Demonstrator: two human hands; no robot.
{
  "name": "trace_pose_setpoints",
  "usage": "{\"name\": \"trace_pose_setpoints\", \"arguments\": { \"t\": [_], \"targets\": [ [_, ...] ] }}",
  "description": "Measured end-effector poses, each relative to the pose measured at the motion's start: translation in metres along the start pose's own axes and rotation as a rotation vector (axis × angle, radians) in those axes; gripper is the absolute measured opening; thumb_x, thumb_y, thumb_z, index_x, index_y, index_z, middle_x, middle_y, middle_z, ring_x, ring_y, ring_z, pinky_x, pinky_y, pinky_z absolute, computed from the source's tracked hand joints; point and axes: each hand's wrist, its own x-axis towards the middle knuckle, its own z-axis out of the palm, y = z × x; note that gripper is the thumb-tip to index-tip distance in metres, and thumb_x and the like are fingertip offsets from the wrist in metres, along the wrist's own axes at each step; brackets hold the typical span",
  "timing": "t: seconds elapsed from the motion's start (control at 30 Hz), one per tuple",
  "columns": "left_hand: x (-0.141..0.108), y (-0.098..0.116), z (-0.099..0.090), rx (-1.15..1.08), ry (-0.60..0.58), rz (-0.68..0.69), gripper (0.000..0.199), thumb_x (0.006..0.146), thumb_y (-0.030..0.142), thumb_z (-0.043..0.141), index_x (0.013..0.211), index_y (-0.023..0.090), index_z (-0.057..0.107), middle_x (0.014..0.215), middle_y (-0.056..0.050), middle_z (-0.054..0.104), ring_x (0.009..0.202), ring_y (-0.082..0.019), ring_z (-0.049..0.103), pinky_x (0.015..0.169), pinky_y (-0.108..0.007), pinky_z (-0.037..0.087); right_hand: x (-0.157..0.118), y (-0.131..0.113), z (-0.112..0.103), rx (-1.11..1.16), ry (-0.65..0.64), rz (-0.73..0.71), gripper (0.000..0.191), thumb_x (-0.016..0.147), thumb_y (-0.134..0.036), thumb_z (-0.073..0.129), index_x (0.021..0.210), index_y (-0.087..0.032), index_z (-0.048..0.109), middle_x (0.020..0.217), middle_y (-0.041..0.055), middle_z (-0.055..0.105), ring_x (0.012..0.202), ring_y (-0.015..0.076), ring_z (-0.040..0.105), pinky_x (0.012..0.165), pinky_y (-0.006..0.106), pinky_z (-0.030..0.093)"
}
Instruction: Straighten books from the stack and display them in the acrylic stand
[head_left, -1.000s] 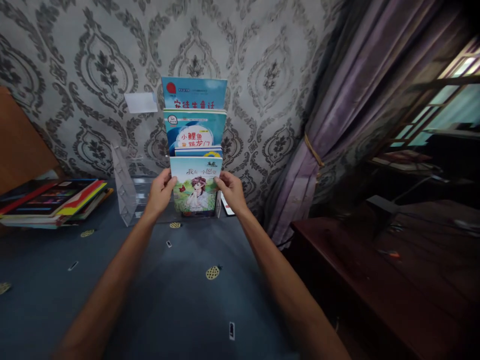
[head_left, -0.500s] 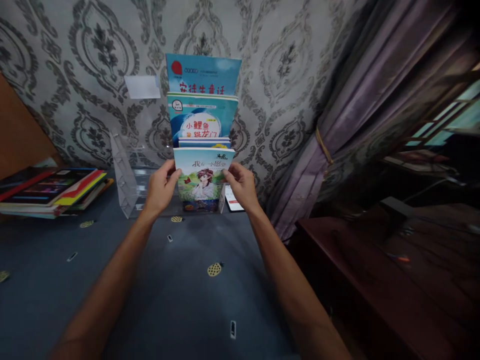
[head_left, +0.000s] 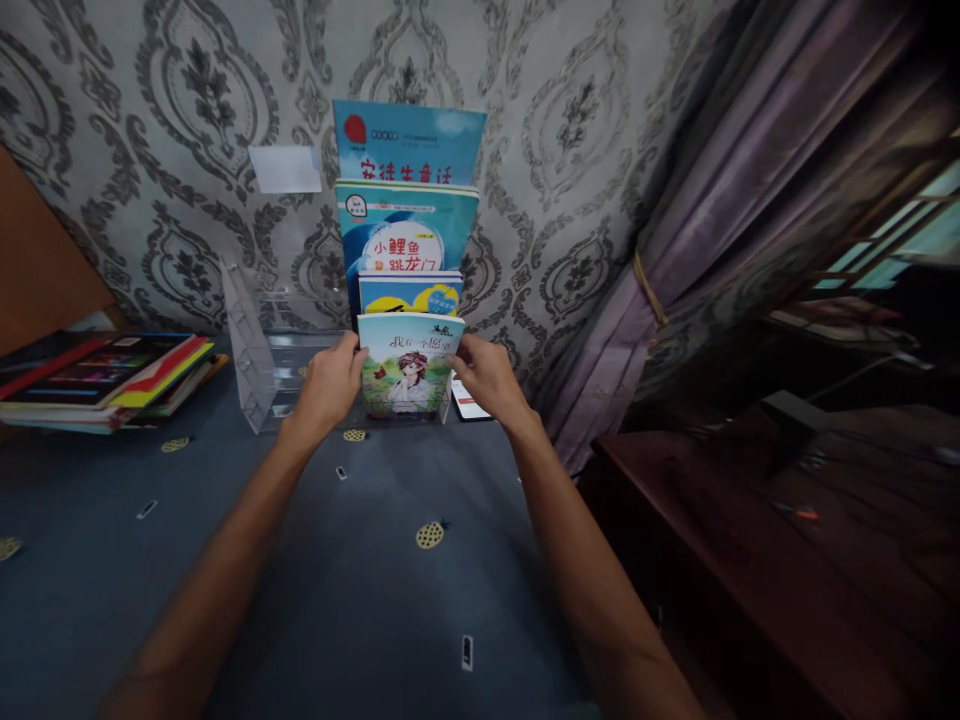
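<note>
A light green and blue book with a drawn figure on its cover stands upright in the front of a clear tiered rack. My left hand pinches its left edge, and my right hand pinches its right edge. Behind it rise a blue and yellow book, a teal book and a taller blue book in the tiers at the back.
Several books lie piled at the left on the dark blue tablecloth. A phone rests by my right hand. A purple curtain hangs at the right, above a dark red surface.
The front book has moved down into the rack's front tier, and both hands have lowered slightly with it. More of the blue and yellow book behind now shows.
</note>
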Motion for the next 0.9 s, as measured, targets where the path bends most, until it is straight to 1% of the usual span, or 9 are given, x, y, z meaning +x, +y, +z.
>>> {"name": "trace_pose_setpoints", "arguments": {
  "t": [0.13, 0.27, 0.4, 0.47, 0.57, 0.63, 0.77, 0.9],
  "targets": [
    [-0.001, 0.004, 0.002, 0.192, -0.078, -0.054, 0.026, 0.102, 0.029, 0.038, 0.108, 0.013, 0.058, 0.083, -0.012, 0.073, 0.076, -0.026, 0.07, 0.068, -0.033, 0.049, -0.001, -0.007, 0.0, -0.099, -0.103, 0.061, 0.008, 0.086, -0.016, 0.057, 0.086, -0.017, 0.065, 0.081, 0.0075, 0.072, 0.075, 0.0204, 0.063, 0.066, 0.027, 0.039],
    [-0.003, 0.007, 0.006, 0.283, -0.15, -0.082, 0.03, 0.103, 0.031, 0.037, 0.115, 0.011, 0.056, 0.089, -0.014, 0.074, 0.084, -0.028, 0.072, 0.071, -0.032, 0.05, -0.002, -0.011, 0.0, -0.162, -0.176, 0.111, 0.01, 0.088, -0.014, 0.056, 0.086, -0.016, 0.066, 0.085, 0.0083, 0.074, 0.08, 0.0208, 0.066, 0.069, 0.027, 0.039],
    [-0.004, 0.011, 0.008, 0.311, -0.18, -0.095, 0.032, 0.104, 0.031, 0.034, 0.115, 0.012, 0.056, 0.092, -0.015, 0.074, 0.087, -0.028, 0.072, 0.073, -0.033, 0.05, -0.003, -0.013, -0.002, -0.212, -0.207, 0.163, 0.012, 0.091, -0.02, 0.056, 0.091, -0.016, 0.068, 0.087, 0.0083, 0.075, 0.085, 0.0218, 0.067, 0.069, 0.026, 0.039],
    [-0.004, 0.013, 0.009, 0.32, -0.193, -0.108, 0.032, 0.104, 0.031, 0.032, 0.115, 0.012, 0.055, 0.092, -0.015, 0.074, 0.087, -0.03, 0.073, 0.072, -0.033, 0.051, -0.003, -0.014, -0.004, -0.228, -0.214, 0.185, 0.015, 0.092, -0.023, 0.056, 0.096, -0.016, 0.068, 0.092, 0.0098, 0.075, 0.088, 0.0224, 0.067, 0.069, 0.026, 0.039],
    [-0.005, 0.016, 0.01, 0.339, -0.216, -0.118, 0.033, 0.105, 0.029, 0.028, 0.114, 0.011, 0.055, 0.093, -0.017, 0.073, 0.088, -0.031, 0.073, 0.072, -0.035, 0.051, -0.004, -0.015, -0.004, -0.24, -0.217, 0.196, 0.019, 0.093, -0.022, 0.054, 0.104, -0.014, 0.067, 0.097, 0.0114, 0.075, 0.091, 0.0223, 0.067, 0.069, 0.025, 0.04],
    [-0.005, 0.017, 0.01, 0.344, -0.229, -0.125, 0.033, 0.105, 0.028, 0.027, 0.114, 0.011, 0.054, 0.093, -0.018, 0.073, 0.088, -0.032, 0.073, 0.073, -0.036, 0.051, -0.004, -0.016, -0.003, -0.237, -0.229, 0.2, 0.02, 0.093, -0.02, 0.053, 0.107, -0.014, 0.066, 0.096, 0.011, 0.075, 0.09, 0.0217, 0.067, 0.069, 0.025, 0.04],
    [-0.006, 0.02, 0.012, 0.316, -0.249, -0.157, 0.031, 0.105, 0.027, 0.028, 0.116, 0.01, 0.052, 0.093, -0.018, 0.073, 0.089, -0.032, 0.073, 0.073, -0.036, 0.052, -0.003, -0.014, -0.001, -0.238, -0.25, 0.191, 0.018, 0.093, -0.018, 0.051, 0.101, -0.015, 0.066, 0.094, 0.0111, 0.075, 0.087, 0.0211, 0.067, 0.069, 0.025, 0.04],
    [-0.007, 0.02, 0.014, 0.289, -0.266, -0.164, 0.03, 0.105, 0.024, 0.028, 0.115, 0.009, 0.051, 0.098, -0.019, 0.072, 0.092, -0.032, 0.072, 0.076, -0.037, 0.052, -0.001, -0.012, 0.001, -0.26, -0.24, 0.18, 0.016, 0.092, -0.018, 0.053, 0.097, -0.014, 0.067, 0.096, 0.0125, 0.075, 0.089, 0.0221, 0.067, 0.07, 0.026, 0.039]
  ]
}}
